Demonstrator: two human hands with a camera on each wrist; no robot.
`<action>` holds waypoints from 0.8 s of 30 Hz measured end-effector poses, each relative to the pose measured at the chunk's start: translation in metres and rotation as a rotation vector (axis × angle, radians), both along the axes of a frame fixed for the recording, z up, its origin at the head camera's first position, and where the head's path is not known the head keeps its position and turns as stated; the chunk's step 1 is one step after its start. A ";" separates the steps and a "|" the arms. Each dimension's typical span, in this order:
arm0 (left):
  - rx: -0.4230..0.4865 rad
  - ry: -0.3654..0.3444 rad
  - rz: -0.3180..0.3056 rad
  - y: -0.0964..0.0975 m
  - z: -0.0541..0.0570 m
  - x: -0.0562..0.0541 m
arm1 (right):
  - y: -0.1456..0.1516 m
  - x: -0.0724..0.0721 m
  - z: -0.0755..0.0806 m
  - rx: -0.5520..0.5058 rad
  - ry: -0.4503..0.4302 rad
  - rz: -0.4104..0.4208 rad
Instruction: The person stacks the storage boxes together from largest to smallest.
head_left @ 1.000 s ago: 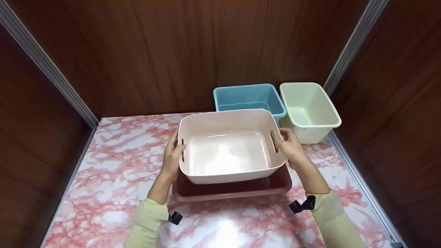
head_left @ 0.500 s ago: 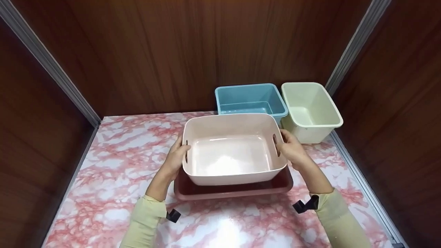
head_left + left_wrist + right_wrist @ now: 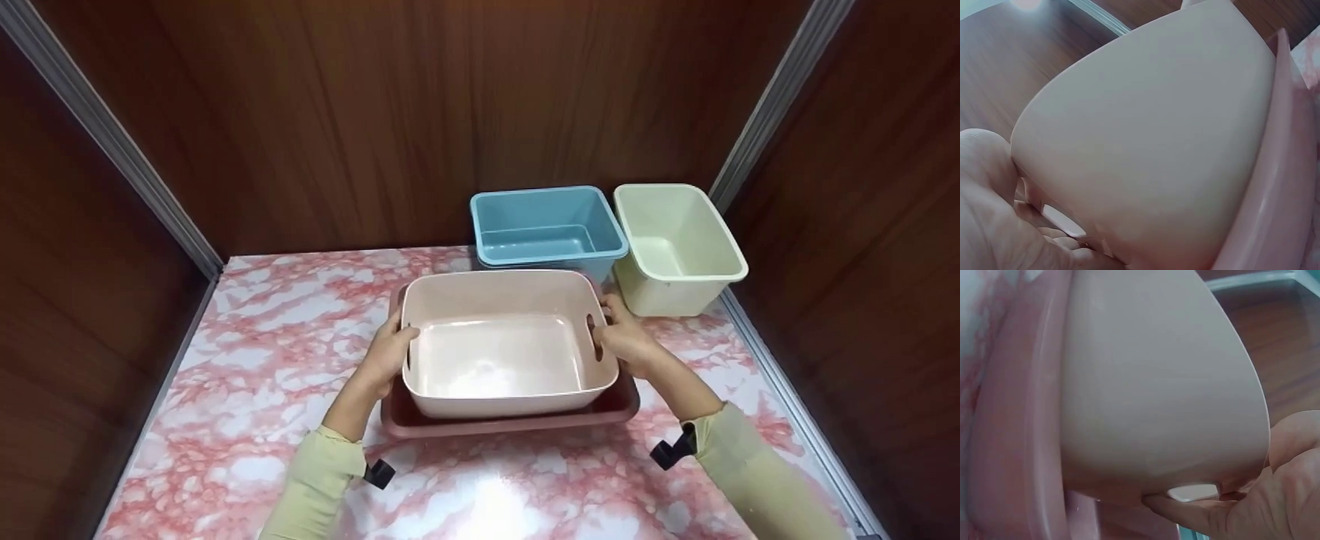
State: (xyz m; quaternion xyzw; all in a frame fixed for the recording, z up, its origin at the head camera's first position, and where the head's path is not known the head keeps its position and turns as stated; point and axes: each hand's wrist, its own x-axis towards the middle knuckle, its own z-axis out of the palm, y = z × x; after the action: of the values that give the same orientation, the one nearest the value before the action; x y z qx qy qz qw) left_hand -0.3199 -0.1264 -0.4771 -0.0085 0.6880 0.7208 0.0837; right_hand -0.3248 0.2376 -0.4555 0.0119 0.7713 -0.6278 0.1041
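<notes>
Between both hands is a pale pink plastic storage bin [image 3: 495,352] with an oval handle hole at each end. My left hand [image 3: 386,349] grips its left end, thumb over the rim near the hole. At the opposite end my right hand [image 3: 630,341] grips the wall, thumb inside by the hole and fingers outside. Beneath the bin lies a dark red, wider tub [image 3: 517,426]; the bin's lower part sits within its rim. In the left wrist view the pink bin's wall [image 3: 1151,124] passes down behind the tub's rim [image 3: 1275,185]. Whether their bottoms touch is hidden.
A blue bin [image 3: 551,214] stands at the back, with a pale green bin [image 3: 679,240] to its right. Dark wood panels [image 3: 337,127] enclose the back and sides. The table has a pink and white marbled surface [image 3: 262,360].
Both hands have lowered the pink bin toward the person and down into the red tub. More of the blue bin and the tub's back rim now shows. Neither hand has let go.
</notes>
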 end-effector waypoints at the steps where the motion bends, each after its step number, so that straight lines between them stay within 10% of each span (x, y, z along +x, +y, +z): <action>1: -0.003 -0.002 0.005 0.000 -0.002 0.000 | 0.001 0.000 -0.001 -0.011 -0.011 0.008; 24: -0.095 0.025 0.046 0.000 -0.023 -0.011 | -0.004 -0.011 -0.026 0.057 0.020 0.053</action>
State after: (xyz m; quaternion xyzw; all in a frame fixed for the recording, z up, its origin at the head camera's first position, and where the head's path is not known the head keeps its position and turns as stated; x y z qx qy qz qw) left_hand -0.3309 -0.1265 -0.5003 -0.0193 0.7221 0.6890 0.0581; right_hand -0.3362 0.2341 -0.4815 -0.0118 0.7897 -0.6029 0.1128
